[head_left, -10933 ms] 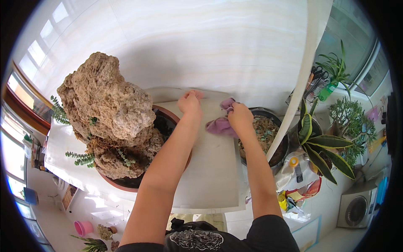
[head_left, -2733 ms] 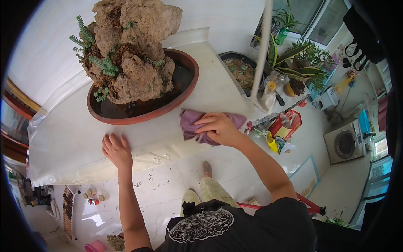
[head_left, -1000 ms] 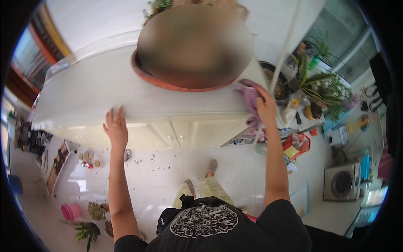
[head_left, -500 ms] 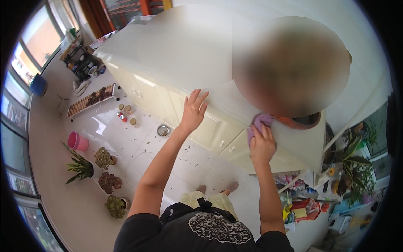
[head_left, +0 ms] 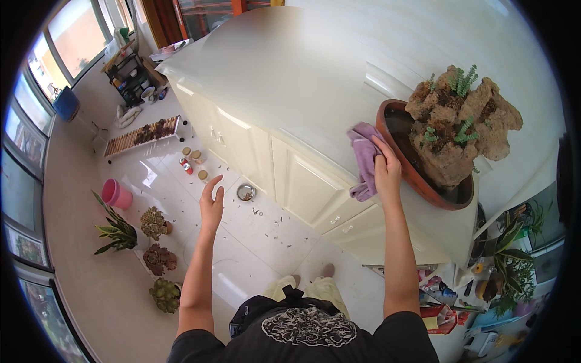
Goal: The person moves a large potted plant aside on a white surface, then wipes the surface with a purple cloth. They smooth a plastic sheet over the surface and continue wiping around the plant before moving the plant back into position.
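Note:
A crumpled purple cloth [head_left: 364, 158] is in my right hand [head_left: 388, 172], over the front part of the pale cabinet top [head_left: 315, 103]. The fingers press onto the cloth beside the rim of an oval brown planter [head_left: 411, 187]. Rising from that planter is a rough tan rock [head_left: 460, 121] with small green plants on it, and dark water or soil shows along its near side. My left hand [head_left: 212, 204] hangs in the air over the floor, left of the cabinet front, with thumb and fingers apart and nothing in it.
Cream cabinet doors [head_left: 305, 181] drop to the tiled floor. There stand a metal bowl [head_left: 246, 192], several jars and cans, a pink bucket [head_left: 117, 194], potted plants [head_left: 160, 259] and a slatted rack [head_left: 145, 138]. Bags and more plants crowd the lower right. Part of the cabinet top is blurred.
My left hand has moved left and down, away from the cabinet's edge. The right hand and cloth have gone up along the planter's side. The planter and rock, blurred before, now show plainly.

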A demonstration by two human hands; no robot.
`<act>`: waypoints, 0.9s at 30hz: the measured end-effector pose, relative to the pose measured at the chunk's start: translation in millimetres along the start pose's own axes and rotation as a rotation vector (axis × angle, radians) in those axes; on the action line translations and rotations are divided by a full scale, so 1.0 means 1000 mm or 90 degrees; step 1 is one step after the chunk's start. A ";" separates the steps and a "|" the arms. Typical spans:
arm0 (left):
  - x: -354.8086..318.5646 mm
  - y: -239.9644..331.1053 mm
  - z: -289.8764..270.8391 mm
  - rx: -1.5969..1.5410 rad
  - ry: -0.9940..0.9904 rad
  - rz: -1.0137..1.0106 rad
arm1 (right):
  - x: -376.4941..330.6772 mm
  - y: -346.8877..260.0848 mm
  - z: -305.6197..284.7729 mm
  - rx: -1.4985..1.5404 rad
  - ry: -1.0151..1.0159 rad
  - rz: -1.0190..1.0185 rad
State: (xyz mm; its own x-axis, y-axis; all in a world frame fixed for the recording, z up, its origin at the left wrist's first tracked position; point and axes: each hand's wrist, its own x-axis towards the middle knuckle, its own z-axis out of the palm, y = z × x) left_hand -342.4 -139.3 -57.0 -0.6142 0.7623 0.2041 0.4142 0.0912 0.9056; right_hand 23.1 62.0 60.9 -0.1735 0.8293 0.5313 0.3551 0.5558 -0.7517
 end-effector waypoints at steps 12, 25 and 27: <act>0.037 -0.049 -0.025 -0.139 0.042 -0.097 | 0.006 0.024 0.135 -0.460 -0.063 -0.013; 0.159 -0.023 -0.029 -0.161 0.218 0.007 | 0.075 -0.072 0.294 0.315 -0.410 -0.061; 0.162 -0.038 -0.031 -0.176 0.219 -0.040 | 0.101 -0.077 0.259 0.392 -0.328 -0.030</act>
State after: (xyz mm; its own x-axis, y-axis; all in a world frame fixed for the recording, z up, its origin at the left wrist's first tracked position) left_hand -478.5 -38.9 -47.3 -0.8396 0.4986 0.2155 0.2028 -0.0803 0.9759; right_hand -259.6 117.8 71.1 -0.6313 0.6433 0.4330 -0.2067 0.3986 -0.8935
